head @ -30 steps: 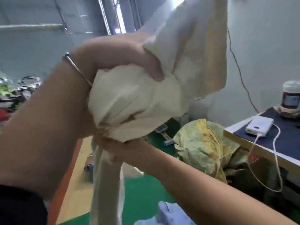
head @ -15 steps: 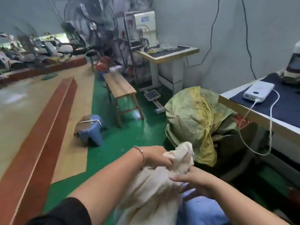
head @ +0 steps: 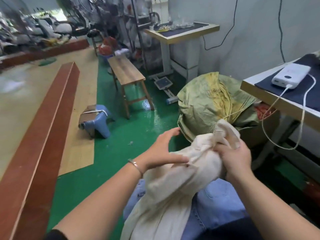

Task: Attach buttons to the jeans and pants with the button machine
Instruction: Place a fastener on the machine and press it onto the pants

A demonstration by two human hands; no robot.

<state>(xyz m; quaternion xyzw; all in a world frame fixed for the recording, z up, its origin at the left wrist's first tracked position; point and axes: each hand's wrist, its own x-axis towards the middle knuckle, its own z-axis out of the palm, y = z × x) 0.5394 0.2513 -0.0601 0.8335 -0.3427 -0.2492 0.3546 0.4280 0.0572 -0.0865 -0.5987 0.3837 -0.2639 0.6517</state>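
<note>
Cream pants lie bunched across a pile of blue jeans low in the head view. My right hand grips the gathered top end of the cream pants. My left hand, with a thin bracelet at the wrist, rests flat on the fabric with its fingers spread and holds nothing. A button machine stands at the back by a small table.
A stuffed yellow-green sack sits just beyond my hands. The work table edge at right carries a white power bank with a hanging cable. A wooden bench, a blue stool and a long red-brown board stand on the green floor.
The cream pants came down from face height onto the jeans pile. My left hand let go of the fabric and opened flat; my right hand took hold of the bunched end.
</note>
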